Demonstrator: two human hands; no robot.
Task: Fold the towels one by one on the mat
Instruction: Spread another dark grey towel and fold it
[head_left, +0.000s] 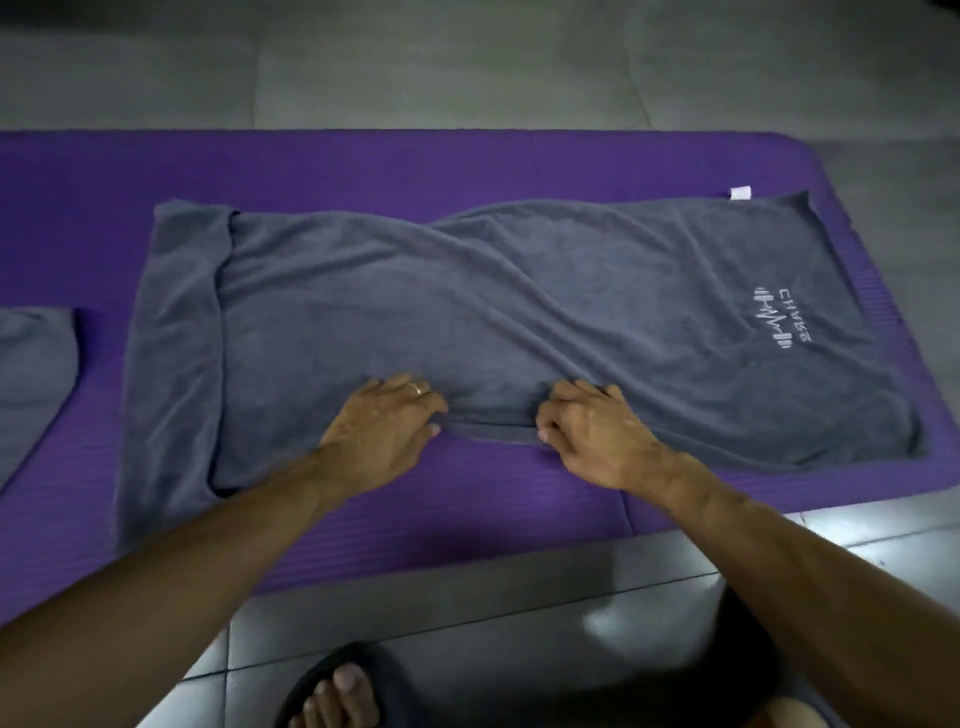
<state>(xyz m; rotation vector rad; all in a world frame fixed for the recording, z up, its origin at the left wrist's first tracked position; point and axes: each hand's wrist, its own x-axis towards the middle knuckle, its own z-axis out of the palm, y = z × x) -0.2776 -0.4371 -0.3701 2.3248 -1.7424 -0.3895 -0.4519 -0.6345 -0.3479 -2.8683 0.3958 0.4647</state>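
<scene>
Your left hand (387, 421) and right hand (587, 423) pinch the near hem of the towel (467, 312), soft and limp on the mat (363, 166); better take its corners.

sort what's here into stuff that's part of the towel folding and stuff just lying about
Part of the job:
- grey towel, spread out, near edge pinched by left hand and right hand
- purple mat under it
- second grey towel at the mat's left edge

Just lying about:
- black sandal on the tiled floor
</scene>
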